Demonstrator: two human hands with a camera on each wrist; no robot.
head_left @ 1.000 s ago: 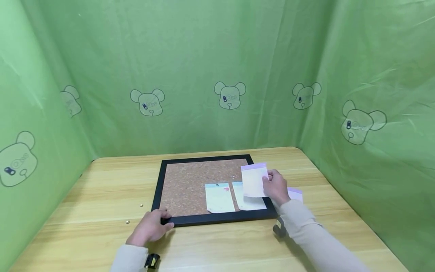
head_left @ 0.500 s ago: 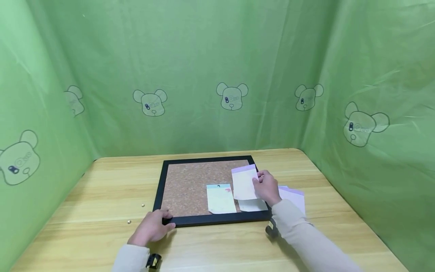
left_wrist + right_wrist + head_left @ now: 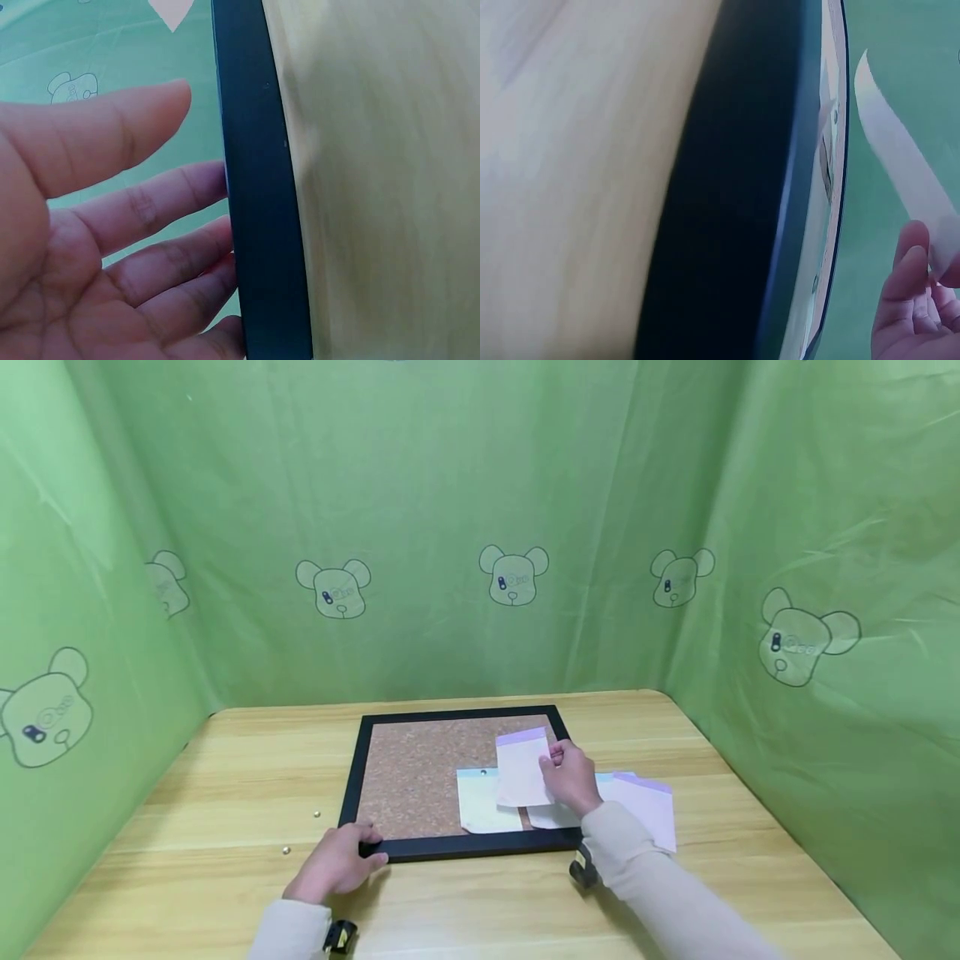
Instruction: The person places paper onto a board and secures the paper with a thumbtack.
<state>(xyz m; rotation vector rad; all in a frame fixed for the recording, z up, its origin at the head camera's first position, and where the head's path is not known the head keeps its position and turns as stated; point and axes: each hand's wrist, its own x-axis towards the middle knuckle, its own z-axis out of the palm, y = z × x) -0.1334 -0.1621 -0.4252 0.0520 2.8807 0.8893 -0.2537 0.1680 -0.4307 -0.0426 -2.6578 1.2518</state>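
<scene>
I'm seeing a corkboard (image 3: pixel 420 777) lying on the tabletop (image 3: pixel 480 902), two tacks (image 3: pixel 287 851) sitting left of it, sheets (image 3: pixel 651 808) resting at its right.

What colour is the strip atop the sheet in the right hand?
Light purple; the strip shows best in the head view.

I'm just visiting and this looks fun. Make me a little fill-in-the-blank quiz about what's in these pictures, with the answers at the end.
1. The right hand holds a sheet of paper whose top strip is ____.
2. The left hand touches the corkboard's frame, which is ____ in color.
3. Two small pins lie on the table to the ____ of the corkboard.
4. The curtain behind the table is mostly ____.

Missing words: purple; black; left; green.
</scene>
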